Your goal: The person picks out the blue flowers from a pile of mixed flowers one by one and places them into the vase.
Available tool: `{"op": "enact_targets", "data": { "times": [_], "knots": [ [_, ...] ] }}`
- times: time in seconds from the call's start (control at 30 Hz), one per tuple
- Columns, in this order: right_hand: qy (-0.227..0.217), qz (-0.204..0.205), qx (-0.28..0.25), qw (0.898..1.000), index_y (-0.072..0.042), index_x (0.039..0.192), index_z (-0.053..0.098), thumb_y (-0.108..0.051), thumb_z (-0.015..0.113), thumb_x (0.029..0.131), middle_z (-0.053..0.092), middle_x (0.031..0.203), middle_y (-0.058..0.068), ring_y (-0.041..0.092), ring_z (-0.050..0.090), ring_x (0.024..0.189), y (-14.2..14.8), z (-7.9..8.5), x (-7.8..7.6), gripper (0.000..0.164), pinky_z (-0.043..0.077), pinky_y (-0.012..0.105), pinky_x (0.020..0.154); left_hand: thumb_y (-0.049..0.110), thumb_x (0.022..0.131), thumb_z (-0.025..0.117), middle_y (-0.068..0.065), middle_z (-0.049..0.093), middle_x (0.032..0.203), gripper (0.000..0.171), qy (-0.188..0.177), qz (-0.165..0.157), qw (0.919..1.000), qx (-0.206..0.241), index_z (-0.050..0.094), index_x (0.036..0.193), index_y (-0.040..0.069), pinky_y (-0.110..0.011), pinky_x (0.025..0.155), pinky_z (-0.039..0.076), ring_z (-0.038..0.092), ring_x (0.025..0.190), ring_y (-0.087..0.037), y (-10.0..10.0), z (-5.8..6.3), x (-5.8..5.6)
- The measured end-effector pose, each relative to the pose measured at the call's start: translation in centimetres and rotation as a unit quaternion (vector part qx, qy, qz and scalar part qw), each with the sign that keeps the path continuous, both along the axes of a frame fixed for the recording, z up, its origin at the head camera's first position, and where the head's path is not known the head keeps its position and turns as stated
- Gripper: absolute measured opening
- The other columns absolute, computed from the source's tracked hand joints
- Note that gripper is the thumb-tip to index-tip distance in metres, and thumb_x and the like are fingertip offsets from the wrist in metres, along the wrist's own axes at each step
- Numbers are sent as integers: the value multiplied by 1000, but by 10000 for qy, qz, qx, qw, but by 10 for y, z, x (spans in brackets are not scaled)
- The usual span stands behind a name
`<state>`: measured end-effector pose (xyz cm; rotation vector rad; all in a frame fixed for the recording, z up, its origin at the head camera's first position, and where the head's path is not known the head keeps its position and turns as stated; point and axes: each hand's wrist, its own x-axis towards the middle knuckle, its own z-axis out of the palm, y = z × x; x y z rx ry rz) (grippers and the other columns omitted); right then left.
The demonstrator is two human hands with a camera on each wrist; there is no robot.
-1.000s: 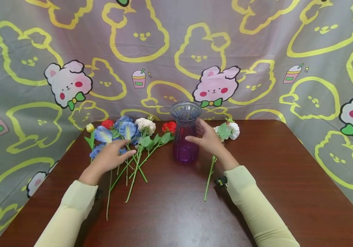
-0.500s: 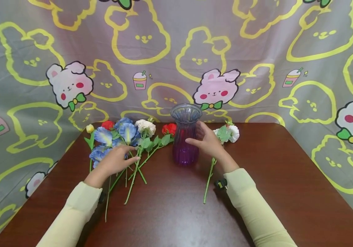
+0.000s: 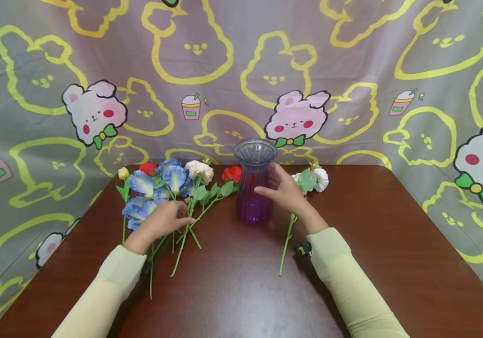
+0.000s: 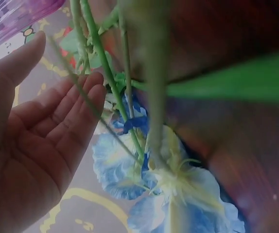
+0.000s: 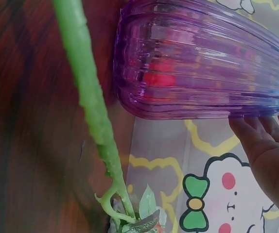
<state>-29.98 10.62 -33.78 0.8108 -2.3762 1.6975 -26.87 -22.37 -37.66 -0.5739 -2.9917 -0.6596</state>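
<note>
A clear-to-purple glass vase (image 3: 253, 206) stands upright near the back of the table. My right hand (image 3: 287, 193) grips its right side, thumb in front and fingers behind; in the right wrist view the fingers meet the ribbed glass. Over the flower stems at left, my left hand (image 3: 163, 221) reaches in with its thumb apart from the fingers. Its palm shows bare in the left wrist view, a thin stem (image 4: 93, 107) crossing in front of the fingers. Large blue flowers (image 3: 174, 179) lie just beyond that hand, beside a cream flower (image 3: 199, 172).
Red flowers (image 3: 231, 173) lie left of the vase and farther left, near a yellow bud (image 3: 123, 174). A white flower (image 3: 320, 180) with a green stem lies to the right, partly behind the right hand. A patterned curtain (image 3: 224, 56) hangs around the brown table (image 3: 241, 291).
My left hand has moved slightly right and toward me, from the blue blooms down over the stems, its fingers bending a little more. The right hand and the vase keep their place.
</note>
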Motion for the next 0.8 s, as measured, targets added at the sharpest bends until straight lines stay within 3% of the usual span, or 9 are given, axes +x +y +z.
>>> {"op": "enact_targets", "data": {
  "times": [0.4,0.8],
  "knots": [
    [-31,-25,47,10000,-3,134,30,-13,70,76,41,130,17,26,40,118,-1,1,3,71,34,40,94,19,74,72,-2,61,72,29,-18,-54,10000,34,58,91,1,-31,58,47,58,64,-14,5,-5,-1],
    [2,45,47,10000,-7,134,30,-14,69,77,41,130,15,24,40,118,1,3,1,70,34,40,94,16,72,74,2,58,66,33,-151,104,9998,14,56,95,2,-27,52,45,54,56,-9,12,-9,-5]
  ]
}}
